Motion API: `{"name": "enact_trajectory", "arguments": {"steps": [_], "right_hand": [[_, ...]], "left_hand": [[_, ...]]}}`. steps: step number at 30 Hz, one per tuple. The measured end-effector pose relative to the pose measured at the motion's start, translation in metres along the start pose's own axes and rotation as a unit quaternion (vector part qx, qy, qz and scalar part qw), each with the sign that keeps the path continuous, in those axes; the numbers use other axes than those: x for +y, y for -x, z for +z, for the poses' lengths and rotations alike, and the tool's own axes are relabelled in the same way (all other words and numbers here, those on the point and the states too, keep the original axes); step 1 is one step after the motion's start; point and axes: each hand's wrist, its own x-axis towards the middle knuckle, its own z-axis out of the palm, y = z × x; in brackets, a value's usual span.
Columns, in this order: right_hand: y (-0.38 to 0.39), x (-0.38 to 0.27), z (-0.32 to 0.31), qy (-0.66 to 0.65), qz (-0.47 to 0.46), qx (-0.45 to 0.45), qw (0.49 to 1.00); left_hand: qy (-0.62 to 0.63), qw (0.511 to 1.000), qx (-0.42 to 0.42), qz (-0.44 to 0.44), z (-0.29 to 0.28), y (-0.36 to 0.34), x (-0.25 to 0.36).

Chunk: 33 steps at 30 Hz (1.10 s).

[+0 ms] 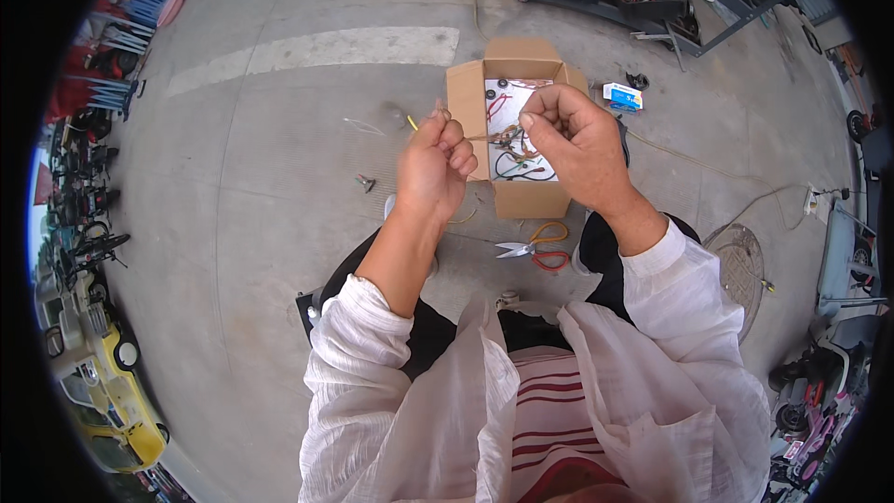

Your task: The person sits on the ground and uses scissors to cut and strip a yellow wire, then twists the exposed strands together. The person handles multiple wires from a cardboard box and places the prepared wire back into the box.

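My left hand (434, 164) is closed in a fist around a thin wire. A short yellow end (412, 122) pokes out above its thumb. To the right, my right hand (589, 147) has thumb and forefinger pressed together over the open cardboard box (531, 201). A thin brown strand (479, 138) runs from the left fist toward the right fingers; what those fingertips pinch is too small to make out. Inside the box lie tangled wires (510, 164), a red loop and small black round parts on a white bottom. Scissors (536, 248) with orange and red handles lie on the floor nearer me.
A blue-and-white small box (622, 97) sits right of the cardboard box, near a black part (638, 81). A metal shelf (615, 0) stands at the far right. Cables (694, 160) cross the floor by a round manhole cover (740, 265). Toy vehicles (107, 373) line the left.
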Motion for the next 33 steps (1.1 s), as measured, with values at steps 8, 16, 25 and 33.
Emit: {"name": "enact_trajectory", "arguments": {"steps": [8,16,25,33], "right_hand": [[0.016,-0.002,0.024,0.157,-0.069,-0.027,0.985],[0.012,0.013,0.028,0.069,0.034,-0.023,0.997],[0.007,0.026,0.041,0.181,-0.050,0.012,0.982],[0.001,0.030,0.052,0.142,-0.055,0.051,0.987]], "left_hand": [[0.099,0.990,-0.031,0.098,0.025,-0.007,0.005],[0.104,0.986,-0.065,0.116,0.029,-0.006,-0.001],[0.059,0.989,-0.053,0.122,0.032,0.007,0.008],[0.034,0.987,-0.043,0.153,0.035,0.006,0.007]]}}
